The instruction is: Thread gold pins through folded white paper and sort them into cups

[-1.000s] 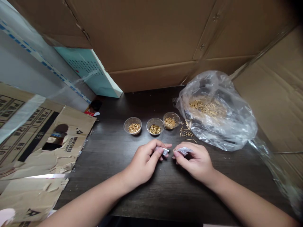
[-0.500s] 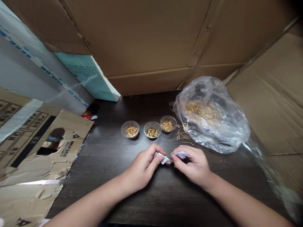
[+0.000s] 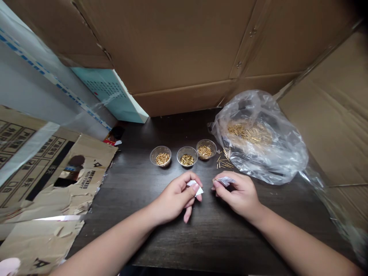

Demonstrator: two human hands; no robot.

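Left hand (image 3: 175, 197) and right hand (image 3: 241, 193), a pale scrap in each, over a dark worktop (image 3: 184, 247).
Torn cardboard (image 3: 54, 174) lines the worktop's left edge; inward, toward the far edge, stands the left cup (image 3: 152, 158) of golden pins; the left hand, nearer the front edge, pinches a white scrap (image 3: 198, 191) between thumb and forefinger, other fingers loosely spread; beyond it sit the middle cup (image 3: 179, 158) and right cup (image 3: 214, 150), also holding golden pieces; loose pins (image 3: 225, 164) lie beside the bag; the right hand, apart from the left, closes thumb and fingertips on a greyish scrap (image 3: 227, 179), perhaps with a pin tip showing; a clear bag (image 3: 287, 163) of pins fills the far right corner.
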